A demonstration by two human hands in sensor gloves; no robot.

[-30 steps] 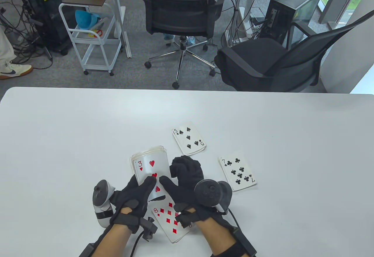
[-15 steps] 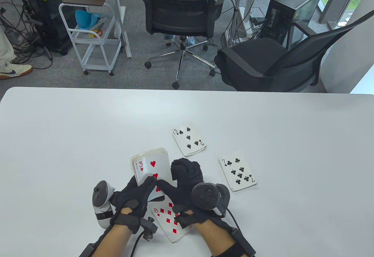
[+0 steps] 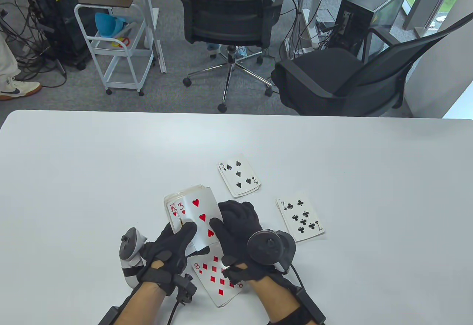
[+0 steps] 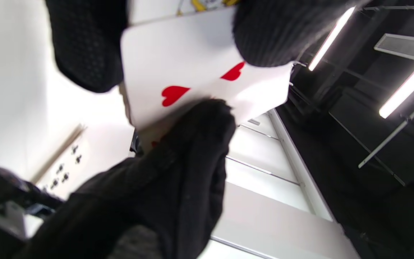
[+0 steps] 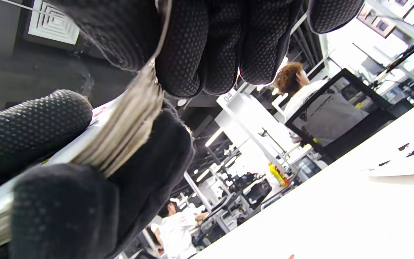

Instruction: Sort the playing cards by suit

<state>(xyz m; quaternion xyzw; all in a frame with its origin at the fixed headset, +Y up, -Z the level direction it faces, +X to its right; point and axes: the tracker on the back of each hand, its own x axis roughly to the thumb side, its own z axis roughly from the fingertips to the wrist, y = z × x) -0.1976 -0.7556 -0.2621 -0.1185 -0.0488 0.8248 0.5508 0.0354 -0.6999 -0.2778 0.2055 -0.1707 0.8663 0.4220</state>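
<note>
My left hand [image 3: 179, 234] grips a face-up deck of cards [image 3: 176, 200] just above the table, thumb across its face. The top card, a 3 of hearts [image 3: 201, 218], is pinched by my right hand [image 3: 226, 223] and sits shifted to the right, uncovering a king of hearts [image 3: 172, 209] beneath. In the left wrist view the 3 of hearts [image 4: 192, 54] shows between black gloved fingers. The right wrist view shows the deck's stacked edges [image 5: 124, 126] close up between gloved fingers. Three face-up piles lie on the table: 5 of spades [image 3: 239, 179], 7 of clubs [image 3: 300, 217], 8 of diamonds [image 3: 216, 277].
The white table [image 3: 92, 177] stretches wide on both sides of the piles. Beyond its far edge stand two black office chairs [image 3: 229, 14], a white trolley [image 3: 118, 44] and computer towers. The clubs pile [image 5: 404, 162] also lies on the tabletop in the right wrist view.
The 3 of hearts has slid to the right off the deck under my right hand, exposing the king of hearts' corner. The left hand and the table piles stay put.
</note>
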